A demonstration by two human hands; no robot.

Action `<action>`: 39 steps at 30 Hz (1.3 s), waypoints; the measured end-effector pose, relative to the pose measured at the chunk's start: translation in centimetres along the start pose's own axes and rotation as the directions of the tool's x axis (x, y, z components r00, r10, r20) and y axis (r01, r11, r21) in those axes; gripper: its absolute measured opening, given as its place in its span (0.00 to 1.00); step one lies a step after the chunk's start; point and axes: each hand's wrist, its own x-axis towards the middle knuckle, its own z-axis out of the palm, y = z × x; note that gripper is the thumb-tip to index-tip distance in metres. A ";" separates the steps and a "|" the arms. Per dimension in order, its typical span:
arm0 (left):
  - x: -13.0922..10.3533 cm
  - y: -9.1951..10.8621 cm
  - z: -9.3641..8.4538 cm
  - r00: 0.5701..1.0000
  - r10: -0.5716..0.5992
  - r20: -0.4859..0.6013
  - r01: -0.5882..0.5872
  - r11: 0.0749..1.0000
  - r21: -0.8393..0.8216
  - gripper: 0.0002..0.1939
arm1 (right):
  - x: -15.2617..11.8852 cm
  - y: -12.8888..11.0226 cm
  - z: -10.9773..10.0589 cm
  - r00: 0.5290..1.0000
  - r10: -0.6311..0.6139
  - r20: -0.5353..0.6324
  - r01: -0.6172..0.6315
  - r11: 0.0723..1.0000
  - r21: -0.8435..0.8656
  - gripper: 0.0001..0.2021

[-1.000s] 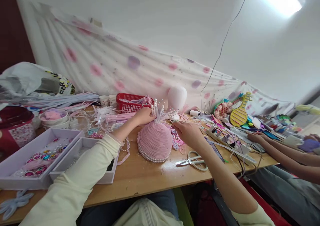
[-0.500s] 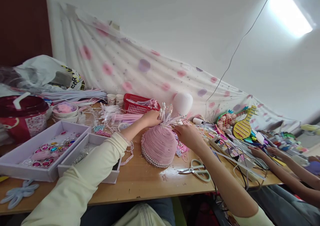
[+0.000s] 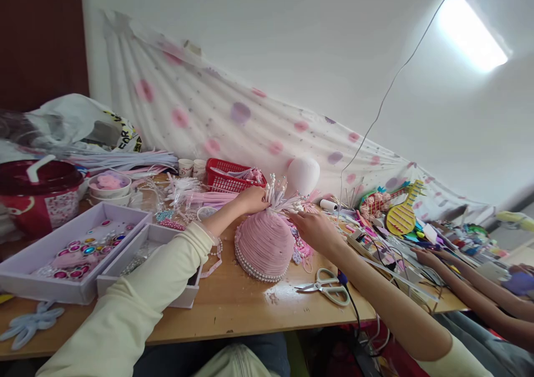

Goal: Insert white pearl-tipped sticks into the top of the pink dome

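A pink dome (image 3: 265, 246) wound with fuzzy strands stands on the table, with a row of pearl beads round its lower edge. From its top sprouts a bunch of pale bead-tipped stems (image 3: 277, 196). My left hand (image 3: 252, 199) is closed on the left side of that bunch, fingertips partly hidden among the stems. On the right side, my right hand (image 3: 312, 227) pinches outward-bent stems low down, near the dome's top. White-handled scissors (image 3: 327, 288) lie partly spread on the table below my right forearm.
Lilac trays (image 3: 89, 282) of gems and beads stand at the left, beside a red lidded cup (image 3: 39, 199). Behind are a red basket (image 3: 233, 179) and a white balloon-like shape (image 3: 303, 174). A power strip (image 3: 375, 257) with cables and a co-worker's hands (image 3: 429, 257) are at the right.
My right hand has shifted slightly left and down at the dome's top, its forearm lower. A blue-and-red tool tip with a cord now shows beside the scissors. My left hand stays on the stems.
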 end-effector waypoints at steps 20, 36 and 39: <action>0.6 -0.7 0.7 1.000 0.017 0.002 -0.017 1.000 -0.016 0.13 | 1.3 0.0 -0.9 0.975 -0.191 0.117 0.208 0.967 -0.148 0.12; -0.1 0.0 0.0 1.000 -0.008 -0.007 0.008 1.000 -0.020 0.13 | 0.4 -0.1 -0.4 0.998 -0.036 0.052 0.042 0.991 -0.130 0.14; 0.0 0.0 0.1 1.000 -0.013 -0.006 0.013 1.000 -0.027 0.13 | 0.6 -0.5 -0.2 0.991 -0.068 0.116 0.080 0.992 -0.099 0.14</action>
